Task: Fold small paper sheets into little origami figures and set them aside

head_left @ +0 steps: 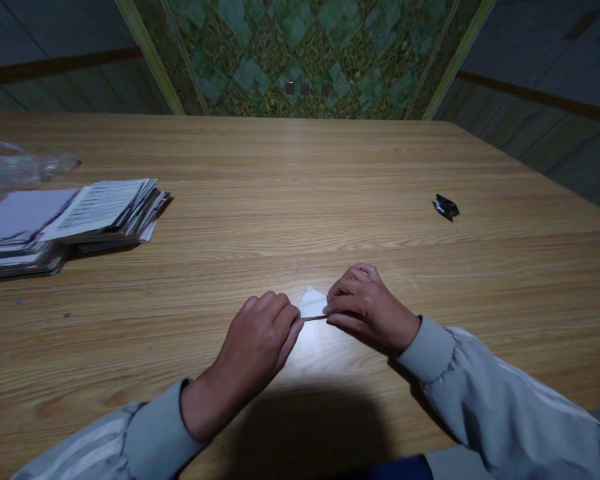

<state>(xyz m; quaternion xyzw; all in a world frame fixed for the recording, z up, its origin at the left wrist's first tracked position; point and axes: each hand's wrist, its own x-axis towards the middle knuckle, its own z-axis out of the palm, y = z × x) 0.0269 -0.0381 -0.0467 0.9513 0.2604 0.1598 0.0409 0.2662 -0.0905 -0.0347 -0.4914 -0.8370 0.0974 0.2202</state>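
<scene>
A small folded white paper (312, 304) lies on the wooden table (300, 193) near its front middle. My left hand (260, 340) has its fingers curled, with the fingertips pressed on the paper's left edge. My right hand (365, 307) pinches the paper's right side, fingers pressed together over it. Only a small pointed part of the paper shows between the two hands; the rest is hidden under the fingers.
A stack of printed paper sheets (65, 223) lies at the left of the table, with a crumpled clear plastic bag (15, 163) behind it. A small dark folded object (446, 207) sits at the right. Patterned green floor tiles (300, 53) show beyond the far edge.
</scene>
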